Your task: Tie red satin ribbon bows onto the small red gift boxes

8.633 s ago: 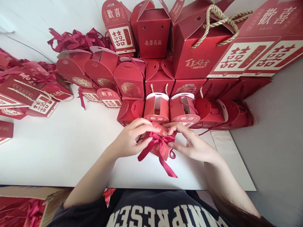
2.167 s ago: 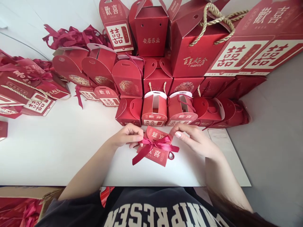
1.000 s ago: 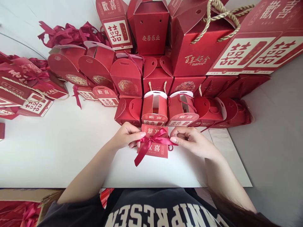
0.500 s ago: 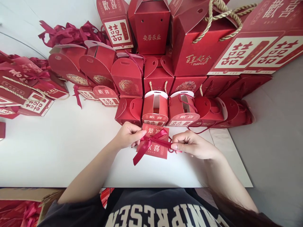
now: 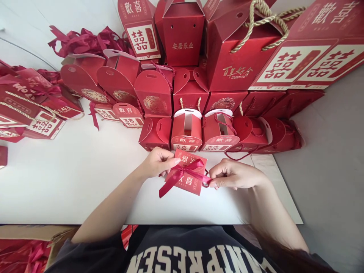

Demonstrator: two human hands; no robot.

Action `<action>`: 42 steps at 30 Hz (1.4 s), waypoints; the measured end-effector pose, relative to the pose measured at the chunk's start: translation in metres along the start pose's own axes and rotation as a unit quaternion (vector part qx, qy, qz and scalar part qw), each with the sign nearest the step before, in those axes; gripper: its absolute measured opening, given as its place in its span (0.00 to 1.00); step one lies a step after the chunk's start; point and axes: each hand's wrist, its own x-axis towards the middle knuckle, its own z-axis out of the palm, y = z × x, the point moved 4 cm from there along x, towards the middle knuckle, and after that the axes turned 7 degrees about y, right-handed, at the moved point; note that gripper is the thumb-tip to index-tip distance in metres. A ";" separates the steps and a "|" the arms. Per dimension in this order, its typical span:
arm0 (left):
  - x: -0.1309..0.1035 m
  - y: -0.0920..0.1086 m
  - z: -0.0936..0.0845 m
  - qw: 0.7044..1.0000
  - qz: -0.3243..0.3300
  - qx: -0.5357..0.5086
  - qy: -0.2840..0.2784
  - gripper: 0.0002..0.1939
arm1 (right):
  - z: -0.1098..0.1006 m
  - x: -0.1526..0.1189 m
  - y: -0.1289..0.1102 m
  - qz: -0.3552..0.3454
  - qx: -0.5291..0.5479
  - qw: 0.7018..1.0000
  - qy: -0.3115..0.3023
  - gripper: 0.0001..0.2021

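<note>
A small red gift box (image 5: 188, 186) with pale Chinese characters is held just above the white table, seen from above. Across its top lies a dark pink ribbon (image 5: 188, 170) tied in a bow, one tail hanging to the lower left. My left hand (image 5: 159, 163) is closed on the box's left side, its thumb on top beside the bow and the other fingers mostly hidden. Thumb and fingertips of my right hand (image 5: 236, 175) pinch the ribbon's right end. A dark red twisted cord (image 5: 205, 184) shows at the box's right edge, close to those fingertips.
Rows of red gift boxes (image 5: 186, 127) stand right behind my hands, with larger rope-handled boxes (image 5: 241, 53) stacked above. A heap of ribbons (image 5: 91, 41) lies at the back left. More boxes (image 5: 45, 125) sit at far left. A grey wall (image 5: 330, 159) bounds the right side.
The box has turned slightly clockwise and shifted a little right. My right hand has moved slightly right and down with the ribbon end, which now lies flatter.
</note>
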 end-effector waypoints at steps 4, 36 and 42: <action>-0.005 0.012 -0.002 0.996 0.062 0.058 -0.033 0.22 | -0.010 -0.011 -0.001 -0.029 -0.041 0.998 0.026 0.13; -0.012 0.028 0.009 0.984 0.046 0.114 -0.131 0.20 | 0.017 0.038 -0.020 -0.237 0.148 0.937 0.210 0.13; -0.012 0.027 0.008 0.982 0.049 0.118 -0.139 0.19 | 0.017 0.041 -0.015 -0.226 0.195 0.932 0.204 0.12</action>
